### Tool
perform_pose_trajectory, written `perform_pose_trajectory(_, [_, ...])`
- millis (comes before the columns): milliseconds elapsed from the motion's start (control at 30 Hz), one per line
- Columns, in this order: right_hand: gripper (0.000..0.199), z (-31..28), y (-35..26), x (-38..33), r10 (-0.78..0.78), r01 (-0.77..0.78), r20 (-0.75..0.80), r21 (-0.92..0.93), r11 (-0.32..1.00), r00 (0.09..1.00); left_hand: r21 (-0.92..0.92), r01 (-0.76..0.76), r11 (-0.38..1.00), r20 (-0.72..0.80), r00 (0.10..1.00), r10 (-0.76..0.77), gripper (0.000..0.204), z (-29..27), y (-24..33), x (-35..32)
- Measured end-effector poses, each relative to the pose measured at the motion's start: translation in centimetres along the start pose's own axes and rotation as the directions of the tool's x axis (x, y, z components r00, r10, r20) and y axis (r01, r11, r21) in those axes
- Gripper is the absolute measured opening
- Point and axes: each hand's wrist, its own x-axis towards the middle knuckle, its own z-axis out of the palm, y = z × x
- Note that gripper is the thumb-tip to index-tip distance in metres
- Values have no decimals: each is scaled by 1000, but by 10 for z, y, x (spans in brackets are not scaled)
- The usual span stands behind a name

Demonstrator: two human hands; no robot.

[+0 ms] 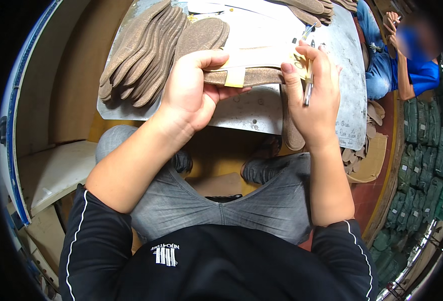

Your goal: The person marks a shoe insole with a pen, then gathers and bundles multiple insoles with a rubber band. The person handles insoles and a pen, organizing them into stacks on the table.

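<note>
My left hand [188, 85] is closed on one end of a brown speckled insole [264, 76], held level above the near edge of the table. A pale, flat, sole-shaped piece [256, 57] lies along its far side. A yellow strip [235, 77] crosses the insole near my left fingertips. My right hand [314, 95] is at the other end, its thumb by the insole and a slim pen-like tool [308, 91] between thumb and fingers. Left of my hands, a fanned pile of brown insoles [136, 55] rests beside another insole [201, 37].
The grey metal table [231, 113] has pens [308, 31] and more insoles [311, 7] at the back. One insole [293, 125] overhangs its near edge. On the right are a cardboard box [374, 160], green wrapped bundles [422, 145] and another person in a blue shirt [424, 80].
</note>
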Motion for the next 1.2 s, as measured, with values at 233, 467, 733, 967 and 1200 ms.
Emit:
perform_pose_trajectory(233, [43, 5, 19, -1, 249, -271, 129, 202, 941, 960, 113, -65, 992, -3, 998, 66, 57, 15, 20, -3])
perform_pose_trajectory(467, [47, 6, 92, 12, 589, -533, 1, 428, 730, 808, 70, -167, 983, -81, 982, 173, 51, -4, 51, 17])
perform_pose_trajectory(733, [44, 30, 117, 5, 639, -595, 25, 394, 700, 769, 733, -187, 654, -81, 931, 357, 73, -26, 81, 32])
perform_pose_trajectory(967, [44, 22, 103, 6, 603, -555, -19, 372, 744, 797, 976, 18, -216, 64, 929, 365, 78, -18, 77, 18])
perform_pose_trajectory(1200, [65, 10, 108, 4, 623, -635, 126, 212, 743, 772, 805, 137, -577, 89, 934, 345, 38, -10, 57, 6])
